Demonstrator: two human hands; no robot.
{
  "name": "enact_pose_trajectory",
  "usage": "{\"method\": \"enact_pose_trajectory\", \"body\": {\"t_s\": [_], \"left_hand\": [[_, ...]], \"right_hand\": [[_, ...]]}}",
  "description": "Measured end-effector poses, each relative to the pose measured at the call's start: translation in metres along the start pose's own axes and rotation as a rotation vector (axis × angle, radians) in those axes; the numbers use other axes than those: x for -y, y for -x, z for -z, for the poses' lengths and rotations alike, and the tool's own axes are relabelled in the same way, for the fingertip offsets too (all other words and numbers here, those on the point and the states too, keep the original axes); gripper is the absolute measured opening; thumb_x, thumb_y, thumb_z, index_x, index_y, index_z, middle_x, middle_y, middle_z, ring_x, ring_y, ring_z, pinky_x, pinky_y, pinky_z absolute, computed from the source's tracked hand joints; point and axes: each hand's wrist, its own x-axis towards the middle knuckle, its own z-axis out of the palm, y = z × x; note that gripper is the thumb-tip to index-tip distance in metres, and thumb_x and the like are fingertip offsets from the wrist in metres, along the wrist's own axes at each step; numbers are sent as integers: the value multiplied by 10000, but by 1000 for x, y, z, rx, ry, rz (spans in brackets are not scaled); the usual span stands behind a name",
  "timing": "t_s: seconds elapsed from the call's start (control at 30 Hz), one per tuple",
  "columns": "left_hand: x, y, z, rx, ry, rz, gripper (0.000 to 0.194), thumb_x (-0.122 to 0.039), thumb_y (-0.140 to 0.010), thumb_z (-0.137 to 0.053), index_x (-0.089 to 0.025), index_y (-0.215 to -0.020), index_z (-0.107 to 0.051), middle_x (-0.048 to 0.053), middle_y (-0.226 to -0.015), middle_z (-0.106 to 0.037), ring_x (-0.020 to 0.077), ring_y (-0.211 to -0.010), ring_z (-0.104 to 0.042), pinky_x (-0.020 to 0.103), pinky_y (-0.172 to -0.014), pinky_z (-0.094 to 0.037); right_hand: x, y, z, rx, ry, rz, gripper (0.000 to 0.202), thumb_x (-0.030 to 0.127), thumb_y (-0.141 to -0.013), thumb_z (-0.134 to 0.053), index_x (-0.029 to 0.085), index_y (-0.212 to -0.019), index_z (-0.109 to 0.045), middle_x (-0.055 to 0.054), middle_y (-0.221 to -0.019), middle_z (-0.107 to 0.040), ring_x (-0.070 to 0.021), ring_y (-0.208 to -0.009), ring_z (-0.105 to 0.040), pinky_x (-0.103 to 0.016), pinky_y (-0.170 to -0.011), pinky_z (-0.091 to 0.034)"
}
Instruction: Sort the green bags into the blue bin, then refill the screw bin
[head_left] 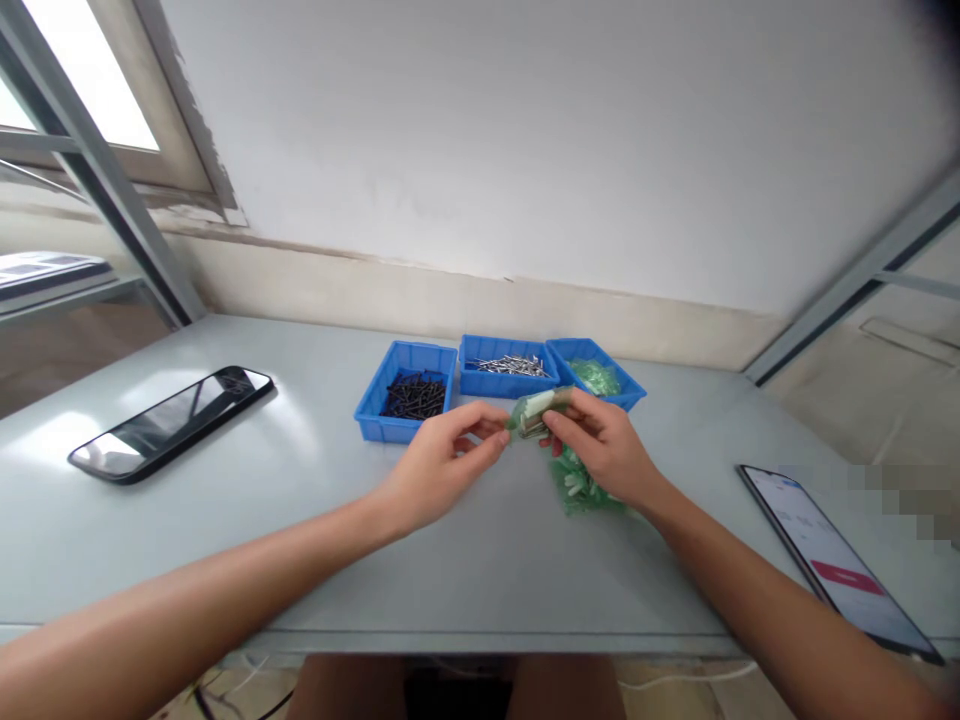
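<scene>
A small green-tinted plastic bag point(534, 410) with pale and metallic-looking pieces inside is up in front of me. My right hand point(604, 440) is closed around its right end, thumb on the near side. At its left tip, my left hand point(442, 460) has thumb and forefinger pinched together on the plastic. Below my right hand lies a heap of similar filled green bags point(581, 485), partly hidden by that hand. Just behind stand three blue bins: one of black screws point(415, 397), one of silver screws or nails point(510, 366) and one of green plastic bags point(595, 377).
A black device with a glossy screen point(176, 422) lies on the grey table point(450, 580) at left. On the right is a phone with a lit screen point(832, 560). Metal frame posts point(135, 190) rise at both sides, and a wall point(525, 150) closes off the back.
</scene>
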Motion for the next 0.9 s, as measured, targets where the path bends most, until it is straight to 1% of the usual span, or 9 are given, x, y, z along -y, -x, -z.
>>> {"method": "enact_pose_trajectory", "body": {"t_s": [0.13,0.3,0.43,0.5,0.57,0.63,0.73,0.9], "left_hand": [[-1,1,0,-13,-2,-3,139,-256,-852,-545,-152,-901,-623,43,-828,-633,144,-740,-578,242,-620,-491],[2,1,-1,-60,22,-23,250,-244,-852,-537,-159,-1086,-566,27,-788,-613,133,-694,-571,248,-613,-491],[1,1,-1,-69,-11,-46,227,-226,-846,-535,-156,-1056,-585,21,-772,-611,130,-678,-564,252,-614,-486],[0,1,-1,-73,-27,-54,229,-214,-841,-534,-156,-1055,-592,20,-767,-616,131,-679,-564,251,-616,-482],[-1,1,-1,-74,-39,-57,229,-201,-837,-536,-160,-1052,-603,19,-763,-623,130,-680,-565,249,-621,-480],[-1,0,-1,-77,-52,-51,221,-196,-834,-540,-163,-1038,-617,17,-756,-627,130,-674,-564,245,-615,-475],[-2,-1,0,-85,-77,-38,211,-214,-836,-549,-168,-1020,-640,15,-740,-633,128,-650,-556,237,-586,-460],[-1,-2,0,-97,-123,-40,221,-234,-842,-549,-161,-1016,-665,25,-762,-659,129,-645,-559,234,-580,-457]], "right_hand": [[0,0,0,13,32,-6,114,286,-886,-519,206,-869,-598,1,-711,-635,-121,-606,-607,-239,-553,-487],[-1,0,0,17,54,2,124,302,-888,-519,204,-850,-585,10,-659,-606,-124,-599,-596,-239,-548,-488],[-2,1,-1,3,52,10,104,300,-889,-521,208,-873,-569,16,-662,-591,-121,-600,-593,-235,-544,-484],[-2,1,-1,-8,50,15,97,294,-888,-525,214,-925,-565,24,-651,-581,-121,-602,-597,-232,-546,-482],[-3,1,-2,-10,43,17,145,285,-888,-530,222,-1016,-556,29,-663,-586,-121,-611,-608,-235,-564,-486],[-3,2,-1,-6,35,17,186,282,-889,-531,226,-1065,-546,25,-691,-601,-122,-618,-617,-241,-582,-490],[-3,2,-1,2,34,18,150,289,-892,-526,220,-1021,-556,15,-707,-609,-123,-624,-616,-239,-577,-483],[-3,1,0,-3,88,27,85,292,-892,-524,210,-903,-547,25,-655,-584,-120,-608,-595,-230,-565,-456]]}}
